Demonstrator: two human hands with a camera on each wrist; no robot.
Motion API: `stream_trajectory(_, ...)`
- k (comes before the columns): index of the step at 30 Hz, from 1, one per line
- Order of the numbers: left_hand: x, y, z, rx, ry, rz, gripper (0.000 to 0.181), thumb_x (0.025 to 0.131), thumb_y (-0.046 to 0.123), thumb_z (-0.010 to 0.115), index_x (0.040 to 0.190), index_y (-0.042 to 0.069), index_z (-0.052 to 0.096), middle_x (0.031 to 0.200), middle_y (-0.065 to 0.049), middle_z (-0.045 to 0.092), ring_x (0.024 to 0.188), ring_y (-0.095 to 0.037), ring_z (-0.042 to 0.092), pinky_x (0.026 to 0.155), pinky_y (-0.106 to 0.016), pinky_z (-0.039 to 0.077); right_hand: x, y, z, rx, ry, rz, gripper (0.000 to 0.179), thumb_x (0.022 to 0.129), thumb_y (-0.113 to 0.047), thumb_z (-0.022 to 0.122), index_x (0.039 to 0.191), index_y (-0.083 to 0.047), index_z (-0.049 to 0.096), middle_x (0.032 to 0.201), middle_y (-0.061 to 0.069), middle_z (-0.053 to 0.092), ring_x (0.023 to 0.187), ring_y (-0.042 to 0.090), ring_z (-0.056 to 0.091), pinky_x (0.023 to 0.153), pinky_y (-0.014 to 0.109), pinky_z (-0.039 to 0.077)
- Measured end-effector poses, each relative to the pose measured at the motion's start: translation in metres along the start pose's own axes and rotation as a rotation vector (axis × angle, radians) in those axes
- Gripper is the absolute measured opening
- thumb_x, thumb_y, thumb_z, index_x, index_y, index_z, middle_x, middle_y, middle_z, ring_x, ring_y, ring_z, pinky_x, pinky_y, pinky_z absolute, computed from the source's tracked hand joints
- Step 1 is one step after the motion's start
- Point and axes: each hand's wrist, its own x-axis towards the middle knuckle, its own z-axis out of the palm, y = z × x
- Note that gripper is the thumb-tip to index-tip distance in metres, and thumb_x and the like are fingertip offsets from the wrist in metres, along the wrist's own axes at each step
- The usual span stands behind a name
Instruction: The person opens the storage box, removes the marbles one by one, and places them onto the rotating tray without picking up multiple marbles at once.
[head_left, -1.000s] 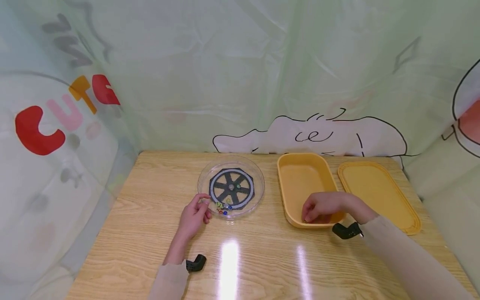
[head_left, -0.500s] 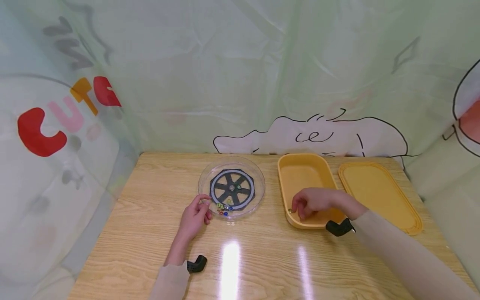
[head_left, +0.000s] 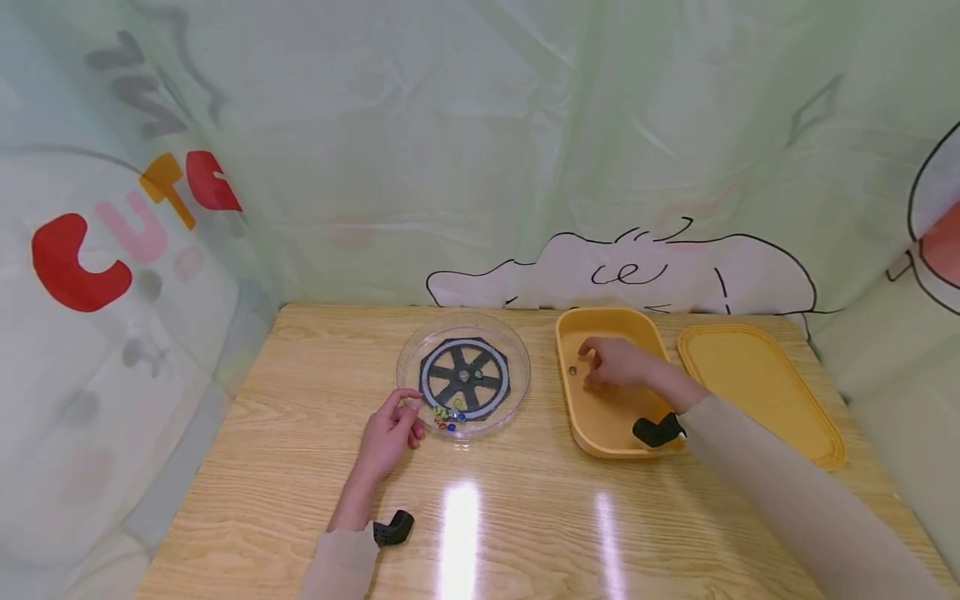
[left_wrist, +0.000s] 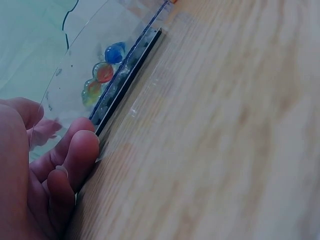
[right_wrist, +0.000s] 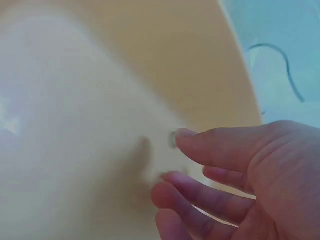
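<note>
My left hand (head_left: 387, 432) holds the near-left rim of a round clear dish (head_left: 519, 408). In the left wrist view, its fingertips (left_wrist: 82, 145) sit against the outside wall and a finger shows through the plastic. Several colored glass marbles (head_left: 451, 427) lie at the dish's near side, beside a dark spoked wheel pattern (head_left: 450, 390). My right hand (head_left: 618, 363) is inside a yellow rectangular container (head_left: 611, 425), thumb and fingers apart. A small marble (head_left: 572, 370) lies by the container's left wall, just left of the fingers; in the right wrist view the thumb partly covers it.
A flat yellow lid (head_left: 757, 383) lies right of the container on the wooden table (head_left: 300, 367). A printed curtain (head_left: 375, 167) hangs behind the table and at both sides.
My right hand has moved from the container's near end toward its far end, its fingers now spread. The marble has shifted from the near-left corner up along the left wall. The left hand stays put.
</note>
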Motion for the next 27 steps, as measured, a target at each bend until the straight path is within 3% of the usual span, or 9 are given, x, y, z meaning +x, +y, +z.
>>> stream_trajectory(3,0.000,-0.001,0.000,0.006,0.002,-0.003,0.019,0.105,0.031,0.051,0.122,0.026,0.060,0.072,-0.006,0.064,0.057,-0.025,0.060,0.056,-0.029,0.048,0.011,0.005,0.000,-0.008,0.031,0.017,0.048,0.088,-0.012,0.074,0.126,0.010,0.054,0.082,0.005,0.063,0.071,0.017,0.057,0.067,0.030,0.047)
stream_trajectory(8,0.000,0.001,0.000,0.016,0.005,0.007,0.019,0.106,0.029,0.051,0.122,0.025,0.060,0.071,-0.006,0.063,0.056,-0.024,0.060,0.056,-0.029,0.048,0.026,0.012,0.003,0.015,0.074,0.003,0.043,0.090,-0.015,0.073,0.122,0.008,0.058,0.080,0.004,0.060,0.071,0.018,0.054,0.068,0.031,0.043)
stream_trajectory(20,-0.001,0.003,0.001,0.031,0.013,0.036,0.019,0.106,0.027,0.051,0.121,0.021,0.061,0.068,-0.004,0.063,0.054,-0.021,0.060,0.054,-0.029,0.047,0.040,0.022,0.008,0.107,0.141,0.052,0.038,0.091,-0.014,0.071,0.121,0.008,0.060,0.094,0.011,0.062,0.083,0.025,0.055,0.075,0.034,0.045)
stream_trajectory(27,-0.002,0.004,0.001,0.029,0.014,0.031,0.019,0.106,0.026,0.051,0.121,0.021,0.061,0.069,-0.005,0.063,0.055,-0.022,0.060,0.055,-0.028,0.047,0.044,0.025,0.012,0.080,0.192,0.029,0.024,0.089,-0.015,0.073,0.106,0.001,0.069,0.092,0.008,0.067,0.079,0.022,0.057,0.072,0.033,0.045)
